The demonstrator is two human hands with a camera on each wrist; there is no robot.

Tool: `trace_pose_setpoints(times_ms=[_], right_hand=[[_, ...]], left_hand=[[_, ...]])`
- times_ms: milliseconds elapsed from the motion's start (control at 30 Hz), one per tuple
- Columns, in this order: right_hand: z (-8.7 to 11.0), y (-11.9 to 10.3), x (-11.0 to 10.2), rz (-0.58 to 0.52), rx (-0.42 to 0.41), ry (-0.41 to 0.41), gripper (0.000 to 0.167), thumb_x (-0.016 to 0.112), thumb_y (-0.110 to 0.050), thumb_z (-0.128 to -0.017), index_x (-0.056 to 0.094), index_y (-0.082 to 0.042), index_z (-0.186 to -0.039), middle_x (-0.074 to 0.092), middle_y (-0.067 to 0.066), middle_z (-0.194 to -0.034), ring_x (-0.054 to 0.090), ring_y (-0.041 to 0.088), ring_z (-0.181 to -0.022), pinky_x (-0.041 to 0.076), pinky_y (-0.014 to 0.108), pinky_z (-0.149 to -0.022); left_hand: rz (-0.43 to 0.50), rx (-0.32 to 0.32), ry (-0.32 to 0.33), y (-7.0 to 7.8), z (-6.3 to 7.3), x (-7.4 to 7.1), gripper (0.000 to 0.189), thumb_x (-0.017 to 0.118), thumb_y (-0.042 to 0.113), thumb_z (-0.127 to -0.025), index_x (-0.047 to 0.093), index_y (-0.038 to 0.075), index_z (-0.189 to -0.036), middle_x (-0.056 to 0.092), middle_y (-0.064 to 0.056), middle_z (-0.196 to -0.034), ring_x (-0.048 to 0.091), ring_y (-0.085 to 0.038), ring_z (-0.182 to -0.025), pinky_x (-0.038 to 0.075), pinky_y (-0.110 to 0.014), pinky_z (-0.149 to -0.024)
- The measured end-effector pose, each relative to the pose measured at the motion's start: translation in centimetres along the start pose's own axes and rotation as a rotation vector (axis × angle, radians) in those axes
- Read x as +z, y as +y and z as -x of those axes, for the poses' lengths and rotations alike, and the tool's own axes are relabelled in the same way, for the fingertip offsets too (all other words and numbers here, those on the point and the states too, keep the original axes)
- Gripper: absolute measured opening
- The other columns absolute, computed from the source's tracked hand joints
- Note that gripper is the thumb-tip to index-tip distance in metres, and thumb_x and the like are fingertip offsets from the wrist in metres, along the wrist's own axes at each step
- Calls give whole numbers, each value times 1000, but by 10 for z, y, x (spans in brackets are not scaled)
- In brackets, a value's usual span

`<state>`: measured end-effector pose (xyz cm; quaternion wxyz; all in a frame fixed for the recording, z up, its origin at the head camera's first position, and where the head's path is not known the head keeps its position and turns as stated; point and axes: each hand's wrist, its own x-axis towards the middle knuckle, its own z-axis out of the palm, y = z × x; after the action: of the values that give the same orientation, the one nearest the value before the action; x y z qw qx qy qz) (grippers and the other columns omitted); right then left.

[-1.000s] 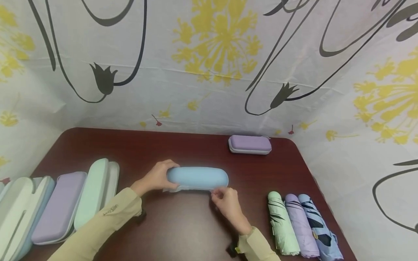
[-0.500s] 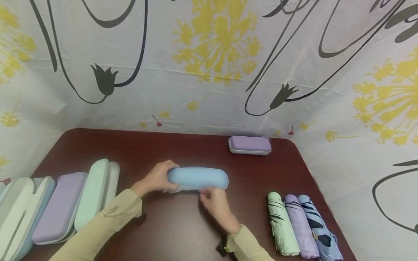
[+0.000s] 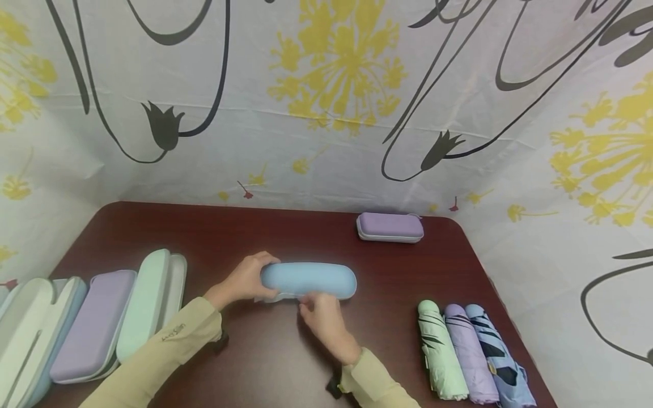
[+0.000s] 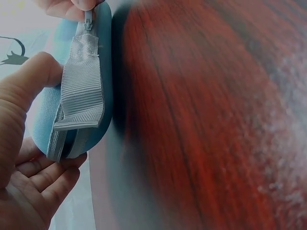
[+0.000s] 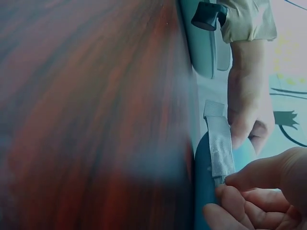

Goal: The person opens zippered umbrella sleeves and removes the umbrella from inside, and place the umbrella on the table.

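Observation:
A light blue zippered hard case [image 3: 311, 279] lies lengthwise in the middle of the dark red table [image 3: 275, 362]. My left hand [image 3: 248, 277] grips its left end, thumb on the near side and fingers behind. At the near seam, my right hand [image 3: 325, 318] pinches the zipper pull between thumb and finger. In the left wrist view the metal slider [image 4: 88, 26] sits close to a ribbed grey fabric tab [image 4: 82, 86] at the case's end. A narrow dark gap shows in the seam beneath that tab.
At the left stand a mint case [image 3: 145, 309], a purple case [image 3: 94, 326] and several pale cases [image 3: 30, 340]. A smaller purple case [image 3: 390, 225] lies at the back right. Three folded umbrellas, green [image 3: 442, 351], purple [image 3: 471, 354] and blue [image 3: 500, 354], lie side by side at the right.
My right hand has slid left along the near seam with the zipper pull, from near the case's right end toward my left hand. The left hand and the case have stayed put.

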<state>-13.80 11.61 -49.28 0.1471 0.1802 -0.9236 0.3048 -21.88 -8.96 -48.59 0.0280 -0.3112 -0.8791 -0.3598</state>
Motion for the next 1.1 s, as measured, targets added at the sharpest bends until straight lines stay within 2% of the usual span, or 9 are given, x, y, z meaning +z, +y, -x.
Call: trace_pose_setpoints(times_ms=[167,300,400,467,567,667,767,900,1100], right_hand=[[-1,8,-9,-28,-16,-44,5,71,1,-74,70,-3,-78,68,5,-73,64,12,-64,51,21,-59],[-9,27,-27,-21,-40,113,7,72,-2,-72,70,-5,-78,66,2,-68,60,10,-57,49,22,-55],[-19,44,-43,14,30,211,18,76,-9,-71,69,-5,-87,63,4,-75,58,17,-67,48,30,-60],[-24,55,-52,-9,113,157,28,76,-14,-74,68,-3,-98,63,9,-86,58,24,-79,48,37,-68],[-29,67,-63,-109,263,-56,39,72,-22,-80,63,-2,-113,62,14,-107,56,29,-99,45,43,-83],[-32,75,-68,-207,391,-227,40,68,-25,-84,62,-4,-118,62,14,-115,57,27,-103,46,42,-87],[-32,78,-69,-258,442,-282,39,69,-25,-84,63,-6,-117,63,12,-114,58,24,-101,47,39,-84],[-28,77,-72,-277,451,-313,36,70,-25,-83,63,-7,-114,63,10,-112,59,21,-93,51,35,-73],[-14,72,-75,-421,496,-416,42,72,-23,-82,60,-1,-115,60,15,-106,61,20,-81,55,34,-61]], left_hand=[[-3,12,-1,-1,2,1,58,84,24,-60,63,-1,-109,62,-6,-99,60,-18,-88,52,-34,-73],[-3,21,-6,-1,4,2,59,84,24,-62,62,0,-111,62,-6,-102,60,-20,-91,53,-36,-75],[-5,29,-3,0,6,2,61,84,24,-62,62,0,-113,62,-6,-104,60,-21,-92,52,-38,-77],[-5,39,-2,-1,7,1,61,84,24,-63,61,-1,-114,62,-7,-105,60,-21,-93,52,-38,-78],[15,55,-6,-2,8,0,60,83,23,-65,61,-1,-115,62,-7,-107,60,-21,-95,51,-39,-80],[55,63,-16,-3,10,-3,56,82,21,-68,62,-1,-115,62,-9,-109,59,-23,-97,50,-41,-82],[89,28,-29,-4,12,-7,53,81,19,-70,63,-1,-115,63,-11,-109,59,-26,-99,49,-43,-84],[143,-80,-64,-6,10,-13,53,80,19,-72,61,-4,-116,62,-17,-111,61,-29,-98,52,-41,-81],[222,-189,-111,-9,-5,-22,52,78,15,-74,59,-6,-118,62,-21,-112,63,-32,-94,54,-39,-74]])
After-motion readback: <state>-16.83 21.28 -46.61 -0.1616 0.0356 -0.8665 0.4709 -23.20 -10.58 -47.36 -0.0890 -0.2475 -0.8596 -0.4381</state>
